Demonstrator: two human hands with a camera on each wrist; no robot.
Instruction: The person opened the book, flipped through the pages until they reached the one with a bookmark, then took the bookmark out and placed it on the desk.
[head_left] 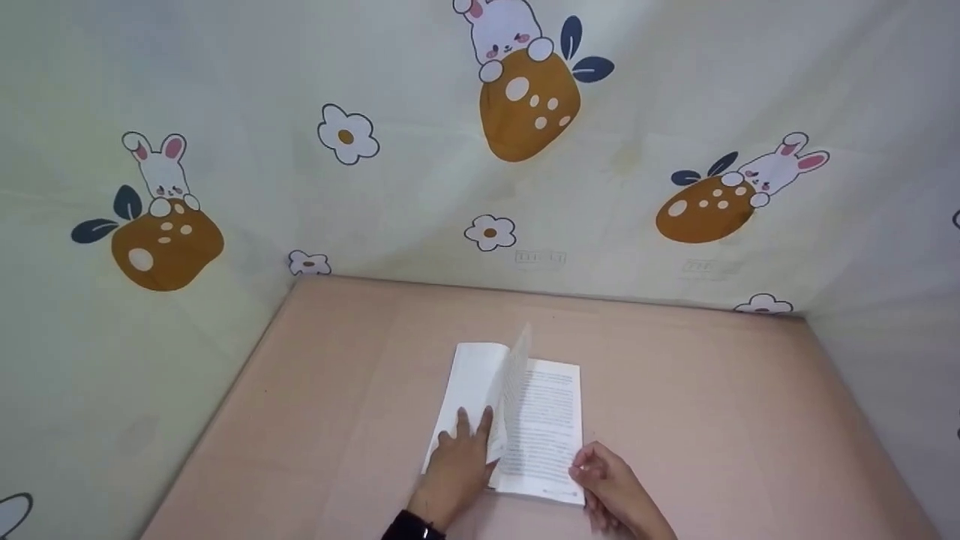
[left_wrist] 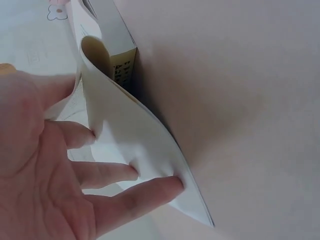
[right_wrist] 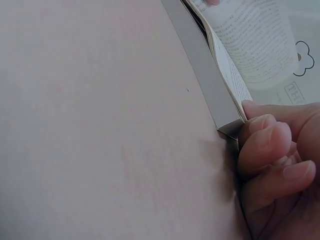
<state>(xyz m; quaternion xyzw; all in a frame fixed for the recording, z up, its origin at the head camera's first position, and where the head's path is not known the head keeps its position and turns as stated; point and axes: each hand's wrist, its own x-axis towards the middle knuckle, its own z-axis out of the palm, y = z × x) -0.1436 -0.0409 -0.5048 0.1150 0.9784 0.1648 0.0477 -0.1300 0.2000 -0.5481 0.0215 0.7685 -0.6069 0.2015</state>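
Note:
An open book (head_left: 541,427) lies on the pink-beige surface, one leaf (head_left: 516,375) standing up near its middle. My left hand (head_left: 456,465) rests on the left-hand page with its fingers spread. In the left wrist view, those fingers (left_wrist: 145,197) press the pale, bowed page (left_wrist: 127,130), and the thumb lies partly behind a fold of paper. At the lower right corner, my right hand (head_left: 611,484) pinches the book's edge. The right wrist view shows its thumb (right_wrist: 265,111) on top of the pages and the other fingers curled by the corner.
A pink-beige tabletop (head_left: 337,390) spreads around the book. Behind it and at both sides rises a pale cloth wall (head_left: 405,195) printed with rabbits, orange fruit and flowers. A dark band (head_left: 412,526) circles the left wrist.

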